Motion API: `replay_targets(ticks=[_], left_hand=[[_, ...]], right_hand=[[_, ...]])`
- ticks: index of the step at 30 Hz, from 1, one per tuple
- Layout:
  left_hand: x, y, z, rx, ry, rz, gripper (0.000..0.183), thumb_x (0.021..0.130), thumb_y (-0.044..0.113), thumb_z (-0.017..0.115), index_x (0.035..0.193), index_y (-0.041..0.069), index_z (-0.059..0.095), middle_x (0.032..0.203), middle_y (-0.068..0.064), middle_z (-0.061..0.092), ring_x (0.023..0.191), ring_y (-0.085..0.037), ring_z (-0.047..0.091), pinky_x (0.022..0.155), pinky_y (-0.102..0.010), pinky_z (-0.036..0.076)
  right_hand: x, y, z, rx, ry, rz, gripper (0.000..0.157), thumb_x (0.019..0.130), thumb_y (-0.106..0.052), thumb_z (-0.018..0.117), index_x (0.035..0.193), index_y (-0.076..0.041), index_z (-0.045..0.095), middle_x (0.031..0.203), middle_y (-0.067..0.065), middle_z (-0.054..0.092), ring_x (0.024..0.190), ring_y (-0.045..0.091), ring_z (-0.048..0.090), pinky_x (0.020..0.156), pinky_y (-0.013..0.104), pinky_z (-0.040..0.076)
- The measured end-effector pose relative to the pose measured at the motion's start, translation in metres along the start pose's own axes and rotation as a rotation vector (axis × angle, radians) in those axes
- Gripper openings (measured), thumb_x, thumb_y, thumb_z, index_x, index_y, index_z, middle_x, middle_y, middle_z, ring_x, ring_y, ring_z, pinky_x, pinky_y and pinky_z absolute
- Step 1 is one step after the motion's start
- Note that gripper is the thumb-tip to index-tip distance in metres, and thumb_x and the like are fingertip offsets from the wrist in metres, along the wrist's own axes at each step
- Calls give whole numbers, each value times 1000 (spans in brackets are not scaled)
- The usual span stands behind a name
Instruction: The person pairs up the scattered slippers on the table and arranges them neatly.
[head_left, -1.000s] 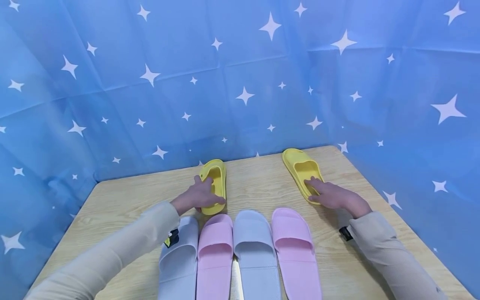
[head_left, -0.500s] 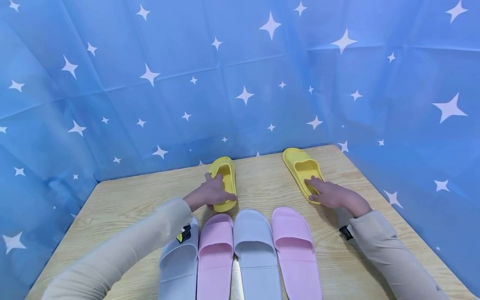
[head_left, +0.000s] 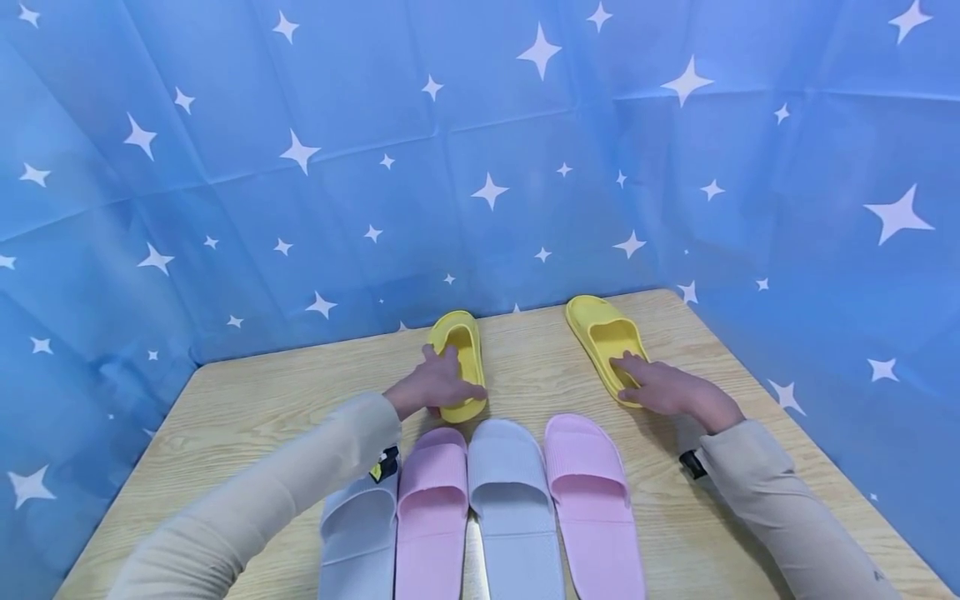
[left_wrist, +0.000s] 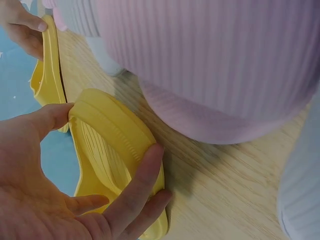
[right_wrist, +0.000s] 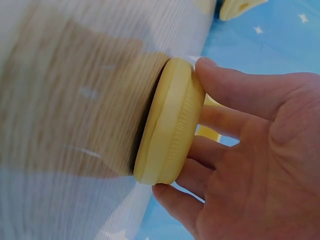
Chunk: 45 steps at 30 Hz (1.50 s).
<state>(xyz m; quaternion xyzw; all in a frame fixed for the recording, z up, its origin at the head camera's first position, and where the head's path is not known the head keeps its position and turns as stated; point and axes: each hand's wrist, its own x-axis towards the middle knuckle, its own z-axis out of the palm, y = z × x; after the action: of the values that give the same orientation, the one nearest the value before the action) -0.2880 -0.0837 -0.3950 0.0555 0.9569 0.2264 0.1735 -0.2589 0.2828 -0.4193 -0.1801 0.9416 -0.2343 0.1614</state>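
Two yellow slippers lie toes away at the back of the table. My left hand holds the left yellow slipper by its heel. In the left wrist view the thumb and fingers span the heel rim of this yellow slipper. Further right, my right hand holds the right yellow slipper, which is angled. The right wrist view has thumb and fingers at opposite sides of that yellow slipper's heel, its sole on or close to the wood. A wide gap separates the two yellow slippers.
In front of them stands a row of slides: grey, pink, grey and pink. My left forearm reaches over the leftmost grey one. Starry blue cloth hangs behind the wooden table.
My left hand has moved the left yellow slipper to the right and slightly back, closer to the other yellow one. My right hand and its slipper have stayed in place.
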Motion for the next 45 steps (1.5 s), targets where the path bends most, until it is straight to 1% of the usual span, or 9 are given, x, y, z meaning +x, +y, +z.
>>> replay_targets(ticks=[3,9,18,24,27,34,39,45], left_hand=[[0,3,1,-8,-2,6,94,87,49,77,157,7,30,150,-27,26,82,-25,62,71,-37,63],[1,11,3,-15,-27,25,95,88,49,76,158,6,28,155,-28,21,82,-25,62,72,-37,63],[5,22,6,-35,-35,41,92,87,50,77,155,8,31,153,-28,22,78,-24,63,71,-39,64],[8,33,8,-48,-40,52,90,88,49,77,153,7,32,153,-28,23,82,-26,62,72,-41,65],[11,39,11,-42,-41,62,91,88,49,77,154,7,32,154,-28,22,82,-26,62,72,-41,65],[19,54,23,-23,-26,65,91,88,51,77,153,7,31,144,-23,29,75,-24,62,71,-40,65],[23,64,30,-7,-14,59,92,88,51,77,154,8,31,148,-24,27,78,-25,62,69,-39,64],[23,74,35,11,-11,61,91,89,51,76,154,8,30,146,-24,29,80,-26,64,69,-37,64]], right_hand=[[-1,1,-1,-3,0,2,65,107,-22,51,157,11,27,161,44,12,149,62,15,121,73,19],[-2,3,-2,-4,-5,7,65,107,-21,51,157,13,27,160,45,12,148,63,14,120,73,18],[-4,3,-4,1,-7,5,64,106,-20,51,156,13,27,160,45,13,148,63,15,120,74,19],[-4,4,-5,15,-13,14,65,106,-21,52,157,12,27,161,45,12,148,63,15,120,73,21],[-4,4,-5,23,-17,17,66,107,-21,52,158,11,26,161,44,11,148,63,14,120,73,21],[-4,4,-5,24,-11,12,65,106,-20,52,157,12,26,161,44,12,148,63,15,120,73,20],[-3,4,-4,19,-13,5,64,107,-19,52,157,12,27,161,44,13,149,62,15,121,72,20],[-3,6,-5,2,-11,24,65,107,-22,52,158,9,28,161,43,14,148,63,16,120,73,21]])
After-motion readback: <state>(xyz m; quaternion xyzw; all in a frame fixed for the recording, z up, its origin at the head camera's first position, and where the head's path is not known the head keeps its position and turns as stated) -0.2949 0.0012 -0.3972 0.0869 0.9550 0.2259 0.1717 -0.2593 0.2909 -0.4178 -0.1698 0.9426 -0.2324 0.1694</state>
